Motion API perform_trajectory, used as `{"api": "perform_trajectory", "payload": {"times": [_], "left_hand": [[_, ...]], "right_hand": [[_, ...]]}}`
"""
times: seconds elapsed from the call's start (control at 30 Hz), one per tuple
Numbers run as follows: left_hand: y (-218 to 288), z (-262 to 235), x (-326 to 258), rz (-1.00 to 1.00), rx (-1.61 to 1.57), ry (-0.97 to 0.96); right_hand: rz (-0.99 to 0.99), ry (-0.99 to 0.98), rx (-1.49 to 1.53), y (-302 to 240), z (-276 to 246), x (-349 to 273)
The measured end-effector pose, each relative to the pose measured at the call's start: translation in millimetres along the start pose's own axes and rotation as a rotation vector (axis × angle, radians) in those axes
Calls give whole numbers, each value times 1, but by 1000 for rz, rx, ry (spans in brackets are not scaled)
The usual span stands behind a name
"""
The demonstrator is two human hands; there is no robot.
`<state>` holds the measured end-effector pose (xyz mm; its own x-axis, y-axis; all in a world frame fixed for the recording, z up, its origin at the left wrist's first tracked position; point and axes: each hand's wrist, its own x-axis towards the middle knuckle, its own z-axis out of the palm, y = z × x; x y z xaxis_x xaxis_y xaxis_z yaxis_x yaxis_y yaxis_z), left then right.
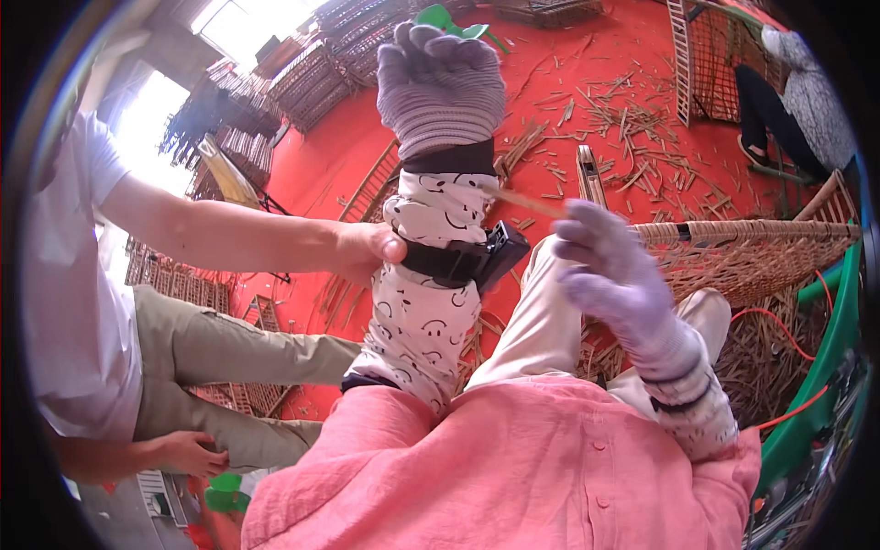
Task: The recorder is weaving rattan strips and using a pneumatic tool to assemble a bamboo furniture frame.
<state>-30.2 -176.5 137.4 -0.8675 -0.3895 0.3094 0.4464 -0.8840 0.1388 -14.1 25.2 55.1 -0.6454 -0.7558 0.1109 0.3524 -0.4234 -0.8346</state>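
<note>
My left hand (440, 87), in a pale purple knit glove, is raised with its fingers curled in, and nothing shows in them. A white patterned sleeve covers that forearm. Round the sleeve runs a black strap (438, 262) with a dark boxy device (502, 257). Another person's hand (371, 252) touches the strap from the left. My right hand (619, 284), gloved alike and slightly blurred, pinches a thin tan strip (527, 202), perhaps cane or bamboo. Its far end points toward my left wrist.
A woven wicker piece (742, 257) leans by my right knee. Loose strips (632, 119) litter the red floor (321, 174). Stacked woven frames (312, 87) stand at the back left. Someone in dark trousers (779, 119) is at the far right. A green edge (816, 394) and orange cord (779, 335) lie right.
</note>
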Motion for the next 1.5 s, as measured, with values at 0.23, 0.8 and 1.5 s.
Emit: {"api": "perform_trajectory", "payload": {"times": [0.23, 0.8, 1.5], "left_hand": [[-18, -25, -66, 15, 68, -2], [-50, -25, -6, 893, 1810, -793], [-110, 14, -118, -974, 1328, -1564]], "right_hand": [[-506, -127, -195, 74, 16, 9], [-258, 150, -617, 59, 24, -8], [-559, 619, -135, -90, -56, -125]]}}
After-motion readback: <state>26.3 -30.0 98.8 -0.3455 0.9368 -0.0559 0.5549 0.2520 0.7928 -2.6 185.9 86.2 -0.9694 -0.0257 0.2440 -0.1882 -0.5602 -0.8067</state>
